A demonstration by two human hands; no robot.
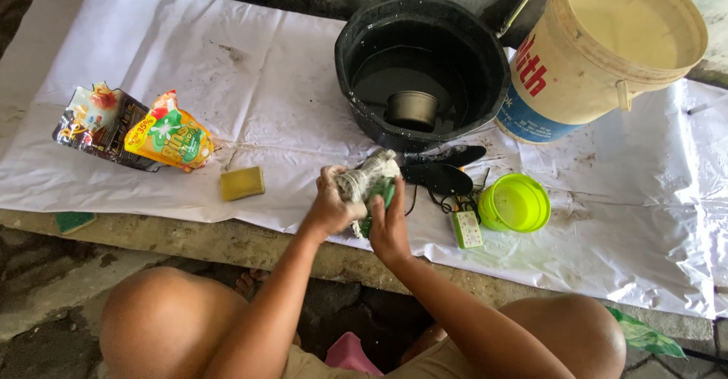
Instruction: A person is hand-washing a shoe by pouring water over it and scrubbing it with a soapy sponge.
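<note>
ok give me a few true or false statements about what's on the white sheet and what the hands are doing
1. Both hands grip one shoe: true. The left hand and right hand close on a grey shoe.
2. The black basin is empty: false. A small metal cup sits in it.
3. The yellow sponge lies apart from the hands: true.
4. The lime green bowl sits inside the cream bucket: false. It rests on the white sheet, in front of the bucket.
5. The two pouches lie right of the basin: false. They lie to its left.
</note>
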